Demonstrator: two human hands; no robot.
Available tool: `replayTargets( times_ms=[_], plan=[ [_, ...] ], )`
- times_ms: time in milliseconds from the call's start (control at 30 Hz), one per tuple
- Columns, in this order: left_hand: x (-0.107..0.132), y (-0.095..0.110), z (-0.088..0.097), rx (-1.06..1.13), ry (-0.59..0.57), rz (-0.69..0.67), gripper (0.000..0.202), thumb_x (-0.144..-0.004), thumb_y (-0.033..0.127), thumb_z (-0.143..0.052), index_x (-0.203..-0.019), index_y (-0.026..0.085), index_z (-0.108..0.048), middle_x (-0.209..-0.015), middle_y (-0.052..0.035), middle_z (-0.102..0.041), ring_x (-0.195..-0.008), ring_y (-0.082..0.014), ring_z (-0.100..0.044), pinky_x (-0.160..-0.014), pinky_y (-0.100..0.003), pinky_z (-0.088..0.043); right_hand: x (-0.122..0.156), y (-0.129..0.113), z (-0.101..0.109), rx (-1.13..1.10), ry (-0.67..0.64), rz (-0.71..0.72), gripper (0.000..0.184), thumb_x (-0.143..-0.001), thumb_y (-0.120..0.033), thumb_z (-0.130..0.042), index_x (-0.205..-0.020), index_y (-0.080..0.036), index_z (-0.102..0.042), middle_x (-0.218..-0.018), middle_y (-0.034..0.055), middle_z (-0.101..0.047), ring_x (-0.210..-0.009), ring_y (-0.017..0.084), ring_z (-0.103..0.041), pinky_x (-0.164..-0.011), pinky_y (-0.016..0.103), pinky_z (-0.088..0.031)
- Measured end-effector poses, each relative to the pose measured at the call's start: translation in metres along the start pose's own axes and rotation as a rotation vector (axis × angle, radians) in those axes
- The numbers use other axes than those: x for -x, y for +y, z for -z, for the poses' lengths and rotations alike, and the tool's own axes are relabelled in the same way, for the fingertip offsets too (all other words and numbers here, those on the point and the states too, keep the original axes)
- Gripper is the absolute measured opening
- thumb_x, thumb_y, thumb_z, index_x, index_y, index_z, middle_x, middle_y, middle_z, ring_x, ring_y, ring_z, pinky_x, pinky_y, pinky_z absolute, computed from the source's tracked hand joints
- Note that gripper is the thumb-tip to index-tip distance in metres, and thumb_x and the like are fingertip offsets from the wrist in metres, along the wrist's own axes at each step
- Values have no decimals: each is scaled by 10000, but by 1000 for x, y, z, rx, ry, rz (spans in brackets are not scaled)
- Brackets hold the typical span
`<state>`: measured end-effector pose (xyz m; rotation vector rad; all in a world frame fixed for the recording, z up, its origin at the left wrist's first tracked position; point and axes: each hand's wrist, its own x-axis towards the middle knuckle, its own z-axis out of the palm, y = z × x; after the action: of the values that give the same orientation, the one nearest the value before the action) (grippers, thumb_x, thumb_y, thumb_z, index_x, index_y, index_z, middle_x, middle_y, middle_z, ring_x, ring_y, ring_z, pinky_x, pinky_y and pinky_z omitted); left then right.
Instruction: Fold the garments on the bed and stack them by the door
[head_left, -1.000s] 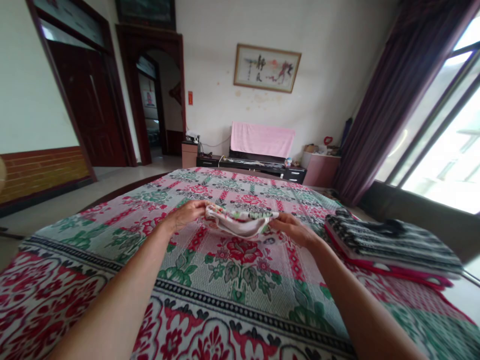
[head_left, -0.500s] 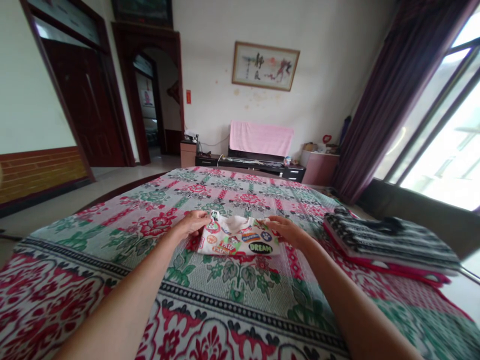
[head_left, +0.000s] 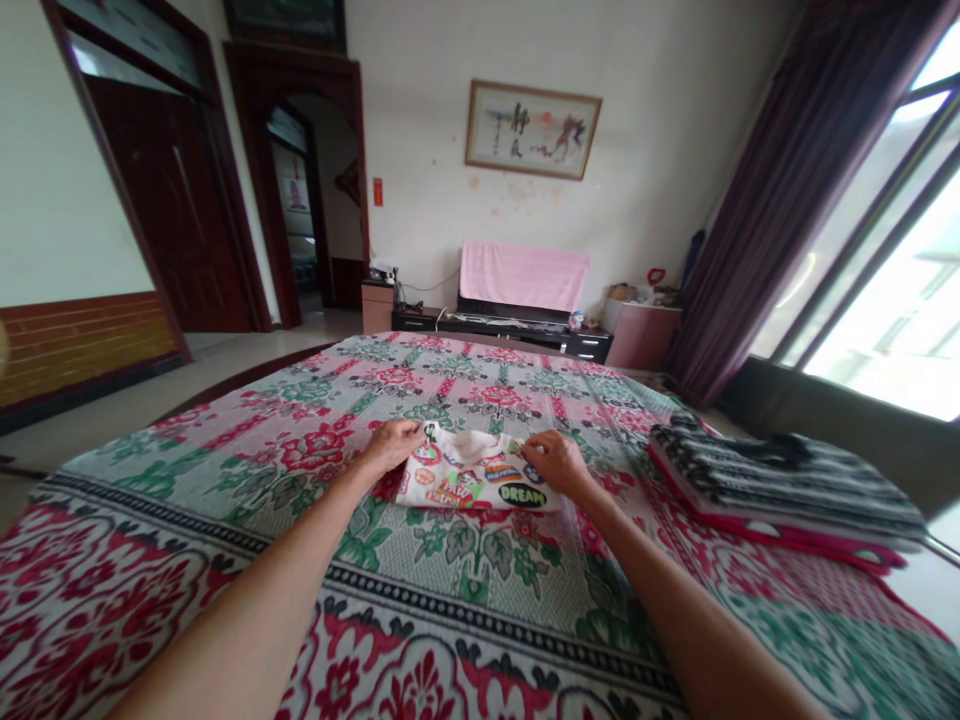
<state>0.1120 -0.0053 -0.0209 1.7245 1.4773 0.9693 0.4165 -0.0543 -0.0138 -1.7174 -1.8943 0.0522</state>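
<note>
A folded white T-shirt [head_left: 469,475] with colourful prints, the word DREAM among them, lies flat on the flowered bed cover [head_left: 465,590]. Its neckline faces away from me. My left hand [head_left: 394,445] has its fingers closed on the shirt's far left corner. At the far right corner, my right hand [head_left: 556,462] pinches the fabric near the shoulder, its knuckles covering part of the print. Both forearms reach in from the bottom of the view.
A stack of folded clothes [head_left: 780,490], black-and-white striped on top and pink-red below, lies at the right. Beyond the bed stand a low black cabinet [head_left: 589,347] and a screen draped with a pink cloth [head_left: 523,274]. A purple curtain [head_left: 780,210] hangs beside the window.
My right hand has shifted slightly left and its fingers have closed on the shirt's right corner. The left hand's fingers have drawn in at the left corner. The shirt has hardly moved.
</note>
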Motion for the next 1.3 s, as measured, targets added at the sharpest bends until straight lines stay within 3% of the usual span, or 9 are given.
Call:
replayTargets(
  times_ms=[133, 200, 367, 533, 700, 833, 967, 1100, 1300],
  plan=[
    [2, -2, 0, -57, 68, -6, 254, -637, 415, -579, -556, 174, -585, -474, 35, -481, -546, -122, -468, -485, -209, -265, 1, 1, 9, -36, -5, -290, 294, -817, -296, -470, -747, -179, -730, -726, 27, -703, -722, 156, -631, -636, 207, -422],
    [2, -2, 0, -47, 78, 33, 253, -638, 411, -582, -549, 174, -576, -465, 35, -479, -527, -119, -461, -476, -211, -262, 1, 5, 12, -26, -1, -350, 289, -807, -287, -475, -743, -174, -733, -674, 23, -693, -676, 153, -623, -594, 208, -401],
    [3, 0, 0, 24, 61, 111, 231, -613, 394, -610, -634, 165, -625, -508, 26, -542, -513, -120, -480, -480, -216, -311, 1, 11, 8, 16, 45, -295, 234, -792, -268, -517, -844, -200, -735, -767, 28, -724, -711, 163, -640, -675, 227, -426],
    [6, 0, 2, 185, -21, 49, 326, -597, 435, -627, -768, 159, -658, -621, 15, -623, -552, -124, -526, -501, -214, -354, -1, 9, 1, -29, 80, -141, 259, -802, -271, -521, -954, -197, -718, -1006, 57, -711, -805, 159, -646, -761, 232, -444],
    [2, -5, 0, 34, 48, -16, 303, -643, 457, -586, -682, 165, -656, -592, 11, -607, -578, -133, -528, -494, -213, -316, 0, 2, -5, 14, 19, -60, 262, -811, -366, -534, -818, -203, -740, -856, 54, -714, -816, 176, -634, -752, 237, -428],
    [0, -6, -1, -75, 103, 14, 298, -668, 455, -580, -618, 168, -646, -536, 9, -584, -571, -141, -533, -494, -220, -300, 1, 1, -10, 16, 23, -47, 252, -808, -327, -519, -730, -202, -723, -782, 37, -706, -760, 164, -620, -697, 229, -410],
    [-1, -4, -1, -166, 145, 57, 295, -708, 434, -579, -684, 163, -695, -619, -29, -665, -638, -168, -592, -517, -228, -330, 0, 4, -17, -39, 127, -85, 266, -827, -338, -485, -790, -204, -712, -835, 43, -701, -761, 158, -613, -702, 230, -410],
    [-1, -2, -1, -241, 162, 84, 264, -724, 392, -592, -769, 167, -722, -736, -48, -722, -720, -182, -637, -546, -222, -362, -3, 9, -21, -34, 121, -77, 241, -793, -365, -524, -808, -203, -701, -848, 57, -677, -752, 164, -590, -708, 242, -402],
    [-5, -6, -2, -191, 151, 82, 276, -720, 362, -605, -876, 166, -722, -884, -61, -745, -803, -184, -669, -621, -206, -429, -3, 30, 0, -147, 205, -231, 415, -849, -400, -351, -593, -172, -585, -562, 3, -517, -580, 143, -488, -554, 241, -318]
  ],
)
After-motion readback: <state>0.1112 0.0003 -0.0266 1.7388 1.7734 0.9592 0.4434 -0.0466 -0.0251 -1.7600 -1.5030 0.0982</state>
